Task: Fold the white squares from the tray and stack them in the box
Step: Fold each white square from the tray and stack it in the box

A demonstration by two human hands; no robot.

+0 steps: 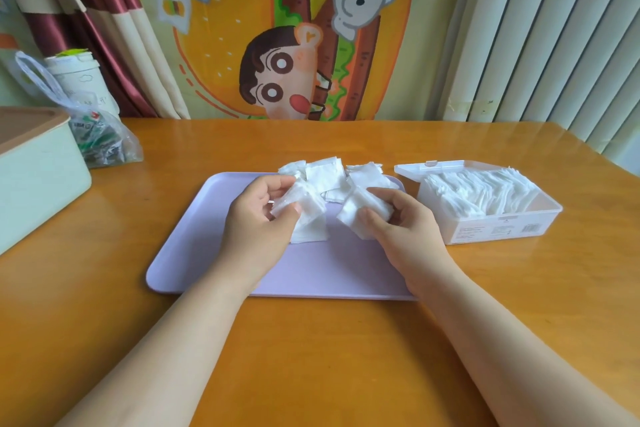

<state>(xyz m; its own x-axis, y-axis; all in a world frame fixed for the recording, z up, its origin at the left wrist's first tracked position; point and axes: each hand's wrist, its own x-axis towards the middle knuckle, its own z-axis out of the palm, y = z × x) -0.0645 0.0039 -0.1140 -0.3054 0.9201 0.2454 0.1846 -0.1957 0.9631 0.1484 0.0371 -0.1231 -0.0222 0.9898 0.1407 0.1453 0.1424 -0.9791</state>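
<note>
Lilac tray [311, 270] lies flat at the centre of the orange worktop [311, 357]. Left hand [263, 208] is raised over the tray's 11 o'clock area, with fingers and thumb curled round a crumpled white square [308, 215]. The lower edge of this square hangs toward the tray; contact cannot be confirmed. Right hand [398, 218] is over the 1 o'clock area and pinches a second white square [360, 215] between thumb and fingers. The two held pieces are near each other but apart. A loose pile of squares [329, 173] sits at the tray's 12 o'clock edge, and some pieces overlap the far rim. The clear box [502, 229] stands at 3 o'clock of the tray, just beside it and not touching. Its lid [412, 168] is open at the box's 10 o'clock side. A row of stacked squares [485, 191] fills most of the box. At 9 o'clock, well apart, stands a pale green container [34, 177], partly cut off by the frame. A plastic bag [100, 139] and a white cup [76, 80] are at 10 o'clock. A cartoon cloth [277, 45] hangs at 12 o'clock
</note>
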